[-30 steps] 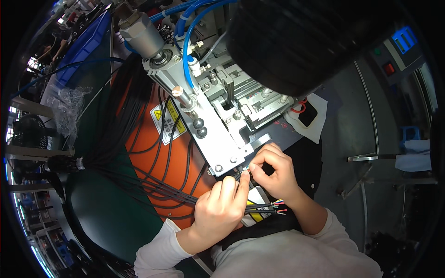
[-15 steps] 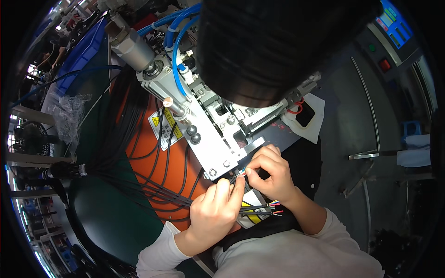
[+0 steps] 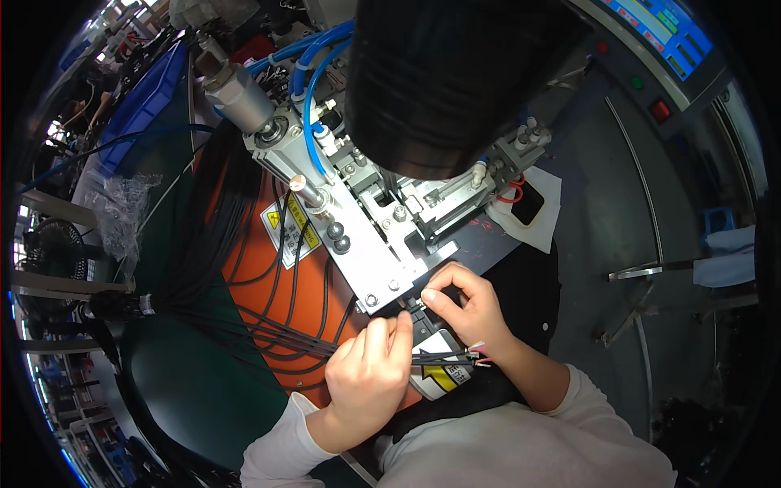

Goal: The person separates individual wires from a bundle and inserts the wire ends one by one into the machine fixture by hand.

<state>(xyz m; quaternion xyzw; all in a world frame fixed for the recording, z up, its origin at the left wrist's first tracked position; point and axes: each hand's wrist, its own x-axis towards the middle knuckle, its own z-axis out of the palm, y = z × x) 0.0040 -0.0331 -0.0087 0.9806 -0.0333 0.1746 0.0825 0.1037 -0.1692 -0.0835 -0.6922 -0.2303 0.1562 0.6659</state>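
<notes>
My left hand (image 3: 370,368) is closed in a pinch at the front corner of a silver metal machine (image 3: 364,264). A black cable seems to run under its fingers, the held part being mostly covered. Thumb and forefinger of my right hand (image 3: 470,307) come together just beside it, at small pale wire ends by the machine's edge; what exactly they pinch is too small to tell. Below both hands lie other black cables (image 3: 443,355) with stripped, coloured wire ends (image 3: 480,351). They cross a white and yellow label (image 3: 443,381).
A bundle of black cables (image 3: 215,313) fans over the orange mat (image 3: 277,329) from the left. A large black cylinder (image 3: 468,89) overhangs the machine. Blue air hoses (image 3: 307,122) rise behind it. A control screen (image 3: 663,32) stands far right, a blue bin (image 3: 146,106) far left.
Both hands have shifted slightly up and left, and their fingertips sit closer to the machine. The coloured wires between the fingertips are harder to see now. The view has turned a little.
</notes>
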